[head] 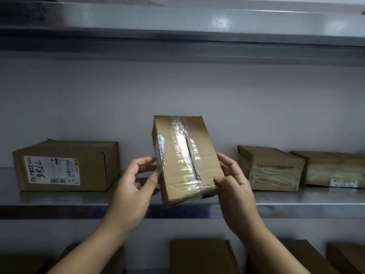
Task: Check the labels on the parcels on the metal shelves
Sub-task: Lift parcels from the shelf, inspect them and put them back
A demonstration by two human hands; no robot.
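Both left hand (132,186) and right hand (235,184) pinch the taped brown cardboard parcel (185,161).
I should turn its white label (161,153) toward me.

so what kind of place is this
Probably a parcel storeroom or courier pickup point: cardboard boxes sit along a metal shelf, one bears a shipping label with a handwritten number, and the left hand and right hand hold a parcel.

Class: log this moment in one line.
step: label check | parcel: in hand | left hand: holds left edge | right hand: grips lower corner | shelf: three boxes
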